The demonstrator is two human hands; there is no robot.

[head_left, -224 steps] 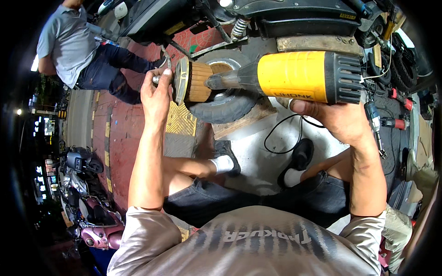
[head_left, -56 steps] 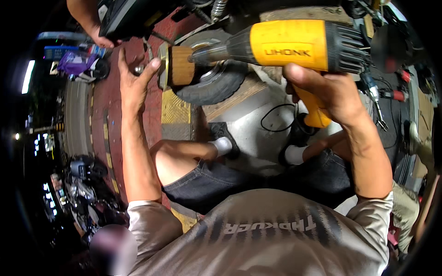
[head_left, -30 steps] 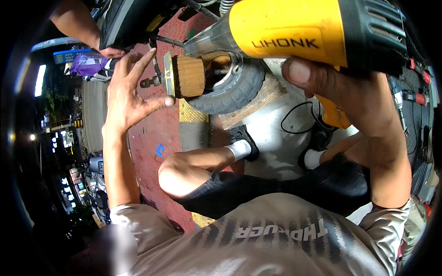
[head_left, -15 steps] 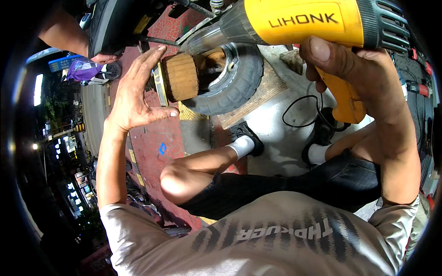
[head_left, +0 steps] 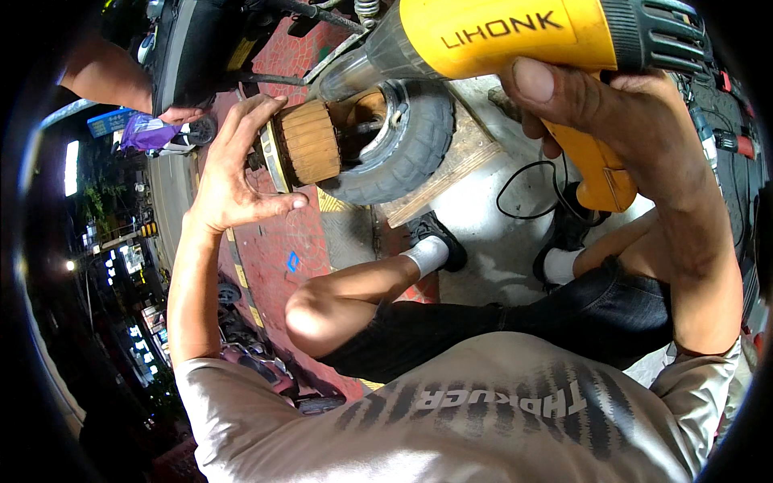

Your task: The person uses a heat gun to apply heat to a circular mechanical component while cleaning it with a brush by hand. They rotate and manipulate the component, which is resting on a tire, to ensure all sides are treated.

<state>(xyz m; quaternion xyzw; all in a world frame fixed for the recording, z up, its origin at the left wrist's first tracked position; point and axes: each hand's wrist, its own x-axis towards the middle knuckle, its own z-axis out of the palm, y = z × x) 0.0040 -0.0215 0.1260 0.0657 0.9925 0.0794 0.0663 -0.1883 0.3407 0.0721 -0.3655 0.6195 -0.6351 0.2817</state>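
Observation:
A yellow heat gun [head_left: 499,40] with a black ribbed rear is gripped by its handle in my right hand [head_left: 600,113]. Its metal nozzle [head_left: 350,74] points left, with the tip just above a round hub motor stator [head_left: 306,145] with a brown slatted rim. My left hand [head_left: 229,165] curves around the stator's outer side, fingers at the top and thumb at the bottom, next to a yellowish ring on its face. Right beside the stator stands a small wheel [head_left: 403,153] with a black tyre; its open hub shows a brownish inside.
Under the wheel lies a wooden board [head_left: 463,177]. A black cable [head_left: 523,189] loops over the pale floor near my shoes [head_left: 439,237]. Tools [head_left: 729,143] lie at the far right. Another person's arm [head_left: 113,76] reaches in at upper left, beside a black vehicle part [head_left: 185,56].
The heat gun and my right hand have shifted slightly left. My left hand and the stator sit a little further left and tilt slightly more. Both grips look the same.

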